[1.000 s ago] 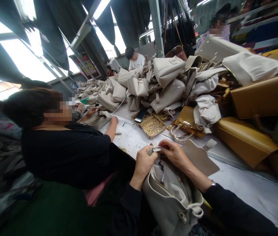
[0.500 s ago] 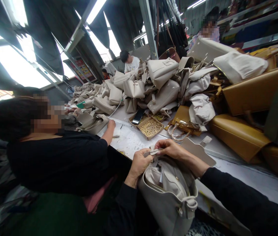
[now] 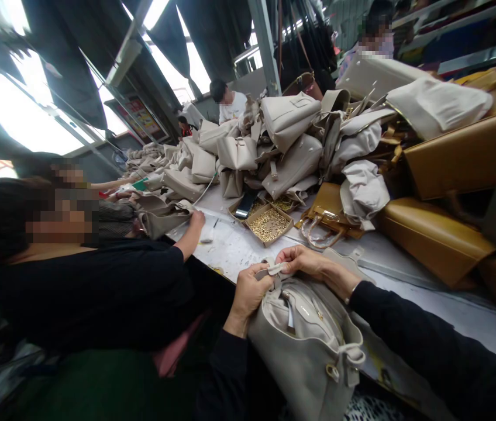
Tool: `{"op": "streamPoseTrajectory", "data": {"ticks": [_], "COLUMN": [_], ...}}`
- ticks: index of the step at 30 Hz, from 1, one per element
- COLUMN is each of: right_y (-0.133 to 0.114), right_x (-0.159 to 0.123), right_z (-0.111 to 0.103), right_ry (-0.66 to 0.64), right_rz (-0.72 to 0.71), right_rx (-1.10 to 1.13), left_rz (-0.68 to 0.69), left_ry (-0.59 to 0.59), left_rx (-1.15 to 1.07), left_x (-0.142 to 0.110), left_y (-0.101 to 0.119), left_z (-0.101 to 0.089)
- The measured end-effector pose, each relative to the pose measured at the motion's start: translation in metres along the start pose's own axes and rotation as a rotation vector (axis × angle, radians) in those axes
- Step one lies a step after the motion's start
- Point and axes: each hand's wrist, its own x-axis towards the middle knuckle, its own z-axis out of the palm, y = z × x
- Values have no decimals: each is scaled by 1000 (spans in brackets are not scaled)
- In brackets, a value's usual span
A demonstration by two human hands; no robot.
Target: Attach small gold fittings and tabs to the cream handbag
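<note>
Beige handbag (image 3: pixel 305 374) stands in front of me at the near edge of the table (image 3: pixel 226 248), tilted, its mouth gaping upward. At its far end is a short beige strap (image 3: pixel 276 269).

My left hand (image 3: pixel 248 292): fingers curled in, thumb closed against them, pinching the strap from the left. My right hand (image 3: pixel 307 262): thumb and fingertips nipped together on the same strap, just beside the left. Fingertips partly overlap the strap; exact hold of each hard to make out.

Inside the bag: pale lining (image 3: pixel 313 313) with a small line of lettering, and a white tag (image 3: pixel 290 318) sticking up. Near end carries a gold-coloured ring (image 3: pixel 332 372) beside a knotted-looking loop (image 3: pixel 350 351).

Beyond my hands on the table: shallow box of gold-coloured studs (image 3: pixel 269 225); phone (image 3: pixel 247 204) just behind it, to the left. Small tan handbag (image 3: pixel 329 204) to the right of the box, larger tan bag (image 3: pixel 432 234) further right. Behind them, a heap of beige handbags (image 3: pixel 239 153).

On my left, a co-worker in a black top (image 3: pixel 99 292), one forearm on the table, another beige bag (image 3: pixel 164 217) near that hand.
</note>
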Motion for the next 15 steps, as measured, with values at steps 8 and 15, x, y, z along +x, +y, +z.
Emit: {"op": "streamPoseTrajectory", "data": {"ticks": [8, 15], "right_y": [3, 14], "right_x": [-1, 0], "right_z": [-3, -2], "right_ry": [37, 166], "right_rz": [-26, -149], "right_rx": [13, -129], "left_rz": [-25, -51], "left_ry": [-38, -11], "left_rx": [-14, -27], "left_x": [9, 21], "left_y": [0, -2], "left_z": [4, 8]}}
